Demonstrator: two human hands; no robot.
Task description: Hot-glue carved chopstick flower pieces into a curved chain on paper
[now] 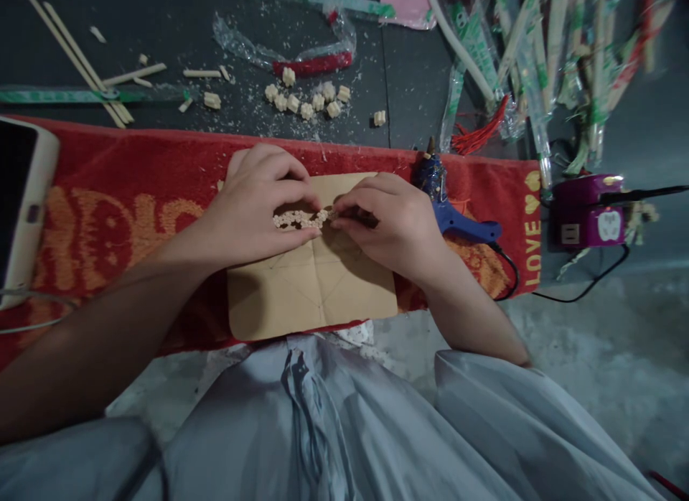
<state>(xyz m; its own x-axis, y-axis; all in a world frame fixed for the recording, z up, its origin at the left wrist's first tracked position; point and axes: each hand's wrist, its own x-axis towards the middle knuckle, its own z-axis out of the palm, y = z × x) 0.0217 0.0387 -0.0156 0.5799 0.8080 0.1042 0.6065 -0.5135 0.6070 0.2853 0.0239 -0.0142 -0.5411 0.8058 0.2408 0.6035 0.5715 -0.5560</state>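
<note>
With the left hand (250, 203) spread around the wooden strip (297, 218), the right hand (395, 217), seemingly pinching its end, should press lightly.

lattice piece (298, 219): cream bits, openwork cluster, elongated sideways, over tan card (355, 286)
tan card: rounded corners, centre crease, faint lines

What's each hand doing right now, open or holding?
Left hand: open around the pale wooden lattice.
Right hand: at the lattice's right end; grip can't be told.
</note>
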